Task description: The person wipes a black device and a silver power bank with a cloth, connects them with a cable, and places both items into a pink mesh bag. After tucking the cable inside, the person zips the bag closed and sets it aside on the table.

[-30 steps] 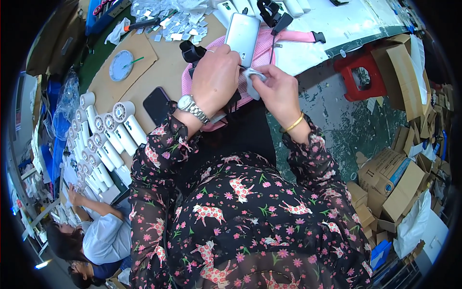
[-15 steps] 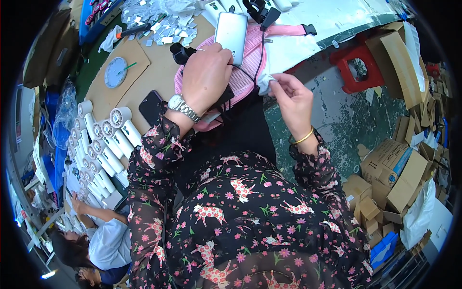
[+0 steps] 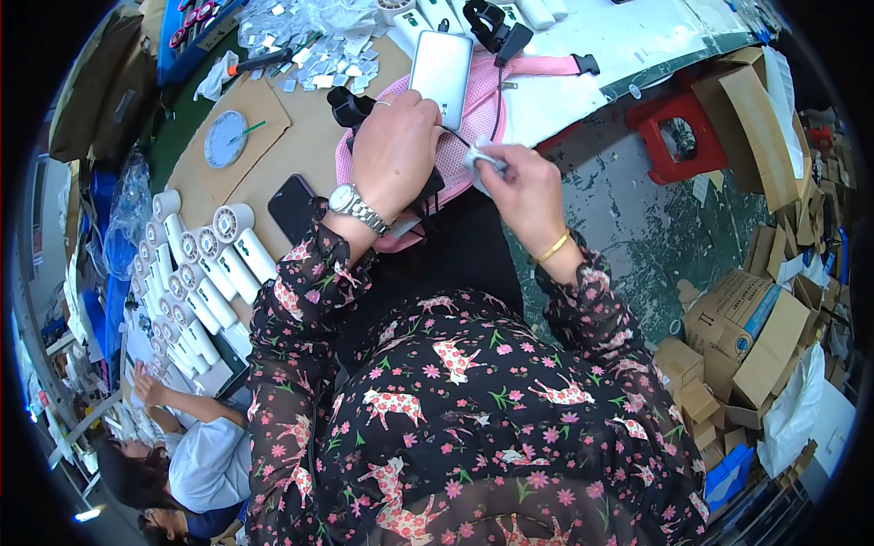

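My right hand (image 3: 526, 193) pinches a small crumpled white cloth (image 3: 481, 162), which touches a thin black cable (image 3: 499, 105). My left hand (image 3: 397, 153) is closed, fingers curled down at the lower end of a silver slab-shaped device (image 3: 441, 73); what its fingertips grip is hidden. Under both lies a pink mesh harness or bag (image 3: 477, 123) with a pink strap (image 3: 544, 65) ending in a black buckle (image 3: 586, 64). One black strapped device (image 3: 350, 106) sits beside my left hand, another (image 3: 492, 29) beyond the silver device.
A dark phone (image 3: 292, 208) lies left of my left wrist. Farther left are a round white lid (image 3: 225, 139) on cardboard and rows of white handheld fans (image 3: 211, 273). Loose small squares (image 3: 332, 65) cover the far table. A red stool (image 3: 675, 136) and cartons (image 3: 742, 318) stand right. A person (image 3: 205, 455) works lower left.
My right hand has moved left with the white cloth, bringing it against the cable near my left hand. The left hand stays at the silver device; the whole view has shifted slightly.
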Demonstrator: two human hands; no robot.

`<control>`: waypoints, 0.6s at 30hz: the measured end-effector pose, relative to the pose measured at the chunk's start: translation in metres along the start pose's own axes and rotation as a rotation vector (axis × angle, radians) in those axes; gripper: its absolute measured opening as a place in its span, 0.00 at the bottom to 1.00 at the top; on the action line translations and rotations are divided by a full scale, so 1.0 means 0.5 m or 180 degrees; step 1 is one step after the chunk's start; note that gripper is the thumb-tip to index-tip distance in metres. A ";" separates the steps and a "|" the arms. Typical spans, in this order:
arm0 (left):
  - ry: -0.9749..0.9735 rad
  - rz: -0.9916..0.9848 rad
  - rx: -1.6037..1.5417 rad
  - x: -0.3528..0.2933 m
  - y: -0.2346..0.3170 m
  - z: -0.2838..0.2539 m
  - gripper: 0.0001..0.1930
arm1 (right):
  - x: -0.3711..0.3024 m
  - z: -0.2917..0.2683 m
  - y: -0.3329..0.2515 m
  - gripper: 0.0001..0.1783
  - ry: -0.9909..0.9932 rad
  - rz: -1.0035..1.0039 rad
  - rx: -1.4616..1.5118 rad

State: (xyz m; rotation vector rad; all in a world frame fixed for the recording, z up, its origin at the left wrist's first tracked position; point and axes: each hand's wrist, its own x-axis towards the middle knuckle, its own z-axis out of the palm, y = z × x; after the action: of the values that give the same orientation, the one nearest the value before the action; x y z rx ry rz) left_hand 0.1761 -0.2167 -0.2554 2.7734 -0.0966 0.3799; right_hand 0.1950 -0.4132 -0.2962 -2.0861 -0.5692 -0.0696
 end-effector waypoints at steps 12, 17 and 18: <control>-0.0080 -0.0049 -0.0112 0.003 -0.008 -0.001 0.06 | -0.059 -0.009 0.036 0.13 0.0427 0.0501 0.1234; -0.0073 -0.0069 -0.0127 0.002 -0.004 -0.002 0.06 | -0.027 0.001 0.017 0.12 0.0162 0.0391 0.0964; -0.0065 -0.0059 -0.0128 0.003 -0.002 0.000 0.06 | -0.029 -0.002 0.020 0.12 0.0141 0.0406 0.0839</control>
State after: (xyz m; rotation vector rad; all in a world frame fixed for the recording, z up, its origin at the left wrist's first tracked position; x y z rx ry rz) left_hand 0.1774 -0.2156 -0.2552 2.7370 -0.0824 0.3411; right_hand 0.1867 -0.4238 -0.3073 -1.8542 -0.3946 0.0315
